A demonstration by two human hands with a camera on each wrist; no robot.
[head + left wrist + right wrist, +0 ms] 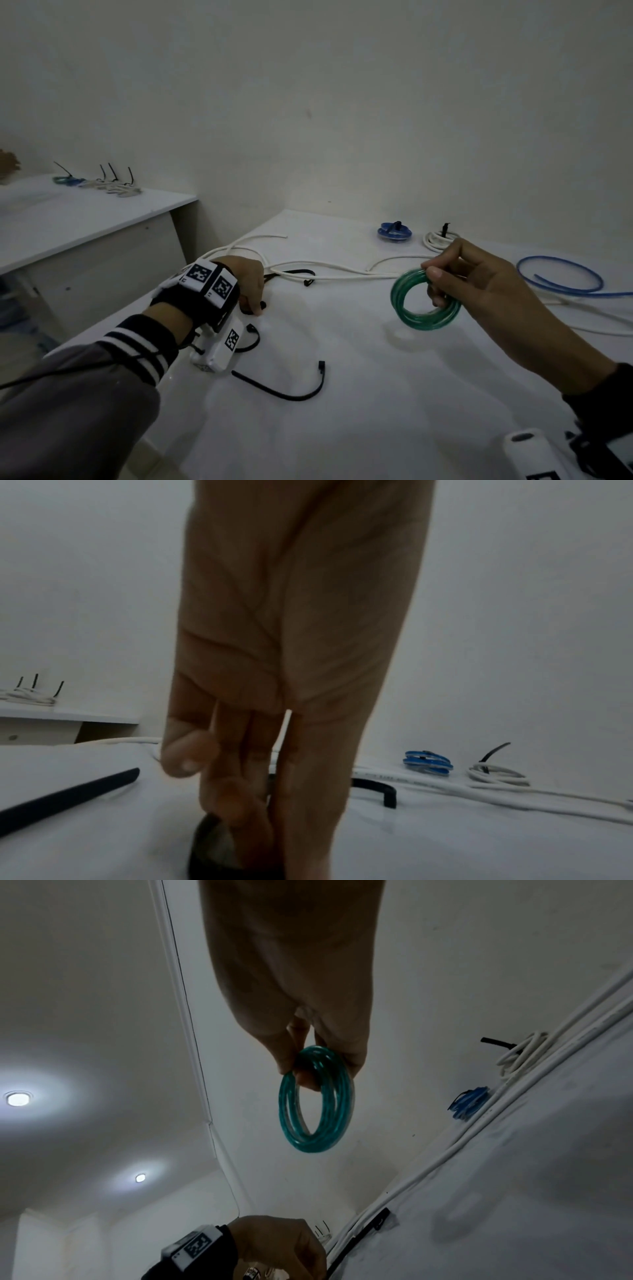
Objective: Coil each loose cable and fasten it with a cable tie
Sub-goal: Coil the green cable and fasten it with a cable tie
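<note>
A person is working at a white tabletop. The right hand is holding a green coiled cable above the tabletop, its grip pinching the coil's right edge between thumb and fingers. The left hand is reaching down at the left, fingers curled onto a black cable tie; in the left wrist view the fingertips are blurring over that dark shape, so the exact grip is hard to make out. More black ties are lying nearer, one curved tie in the open. A loose white cable is trailing across the far side, a loose blue cable is running off the right edge. Far back, a tied blue coil and a tied white coil are resting.
</note>
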